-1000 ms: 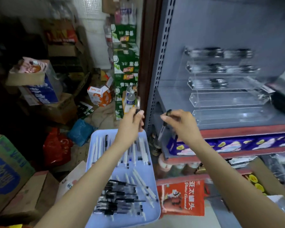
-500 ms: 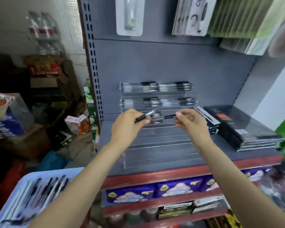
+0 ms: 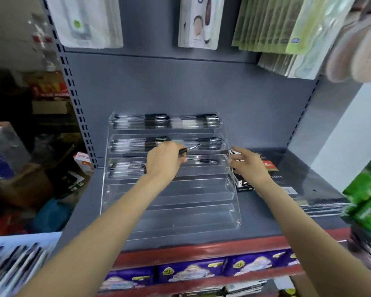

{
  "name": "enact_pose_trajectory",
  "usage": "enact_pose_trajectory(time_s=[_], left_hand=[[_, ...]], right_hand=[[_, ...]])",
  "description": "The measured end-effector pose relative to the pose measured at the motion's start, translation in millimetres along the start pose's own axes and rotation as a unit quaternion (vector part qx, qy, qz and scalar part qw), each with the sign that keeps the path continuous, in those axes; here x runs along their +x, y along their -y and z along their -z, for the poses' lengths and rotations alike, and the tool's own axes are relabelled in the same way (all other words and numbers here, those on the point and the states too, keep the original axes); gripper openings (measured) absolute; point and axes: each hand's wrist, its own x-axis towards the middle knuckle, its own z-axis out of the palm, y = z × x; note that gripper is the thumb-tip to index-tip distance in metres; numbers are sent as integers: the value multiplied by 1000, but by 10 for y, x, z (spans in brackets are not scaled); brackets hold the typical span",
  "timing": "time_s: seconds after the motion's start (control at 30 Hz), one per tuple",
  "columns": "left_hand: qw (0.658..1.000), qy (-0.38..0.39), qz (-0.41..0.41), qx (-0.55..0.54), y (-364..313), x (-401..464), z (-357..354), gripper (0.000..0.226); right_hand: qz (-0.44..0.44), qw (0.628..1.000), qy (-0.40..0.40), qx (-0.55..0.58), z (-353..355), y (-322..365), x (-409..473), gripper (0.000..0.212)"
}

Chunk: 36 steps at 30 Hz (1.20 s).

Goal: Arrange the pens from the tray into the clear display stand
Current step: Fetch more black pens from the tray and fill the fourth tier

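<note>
Shelf (image 3: 266, 224) | left hand (image 3: 164, 160) pinches pen (image 3: 185, 150) | right hand (image 3: 250, 165) fingers spread

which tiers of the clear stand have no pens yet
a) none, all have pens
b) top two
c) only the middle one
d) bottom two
d: the two lowest tiers of the clear display stand show only bare acrylic, while pens lie in the three above.

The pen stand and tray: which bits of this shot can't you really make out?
Head view only:
- Tray: cut off by the left and bottom edges; its pens are blurred, uncountable.
- Third tier of the stand: partly hidden behind the left hand.
- Pen in that hand: mostly covered by fingers.
- Packets' print overhead: too blurred to read.
</note>
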Motion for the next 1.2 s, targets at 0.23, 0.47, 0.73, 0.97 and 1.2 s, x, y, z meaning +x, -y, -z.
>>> enact_pose_trajectory(time_s=[0.23, 0.47, 0.73, 0.97, 1.2], left_hand=[[983, 52, -41, 171, -124, 167, -129, 8], [980, 75, -71, 168, -151, 193, -112, 12], [981, 113, -155, 20, -64, 139, -142, 31], [983, 98, -154, -8, -54, 149, -132, 18], [986, 99, -79, -111, -112, 203, -165, 15]], right_hand=[[21, 998, 47, 30, 37, -58, 78, 40], [17, 997, 58, 38, 67, -106, 119, 40], [13, 997, 54, 57, 57, -101, 85, 41], [4, 997, 44, 71, 26, -79, 28, 43], [-13, 994, 54, 97, 31, -58, 7, 46]])
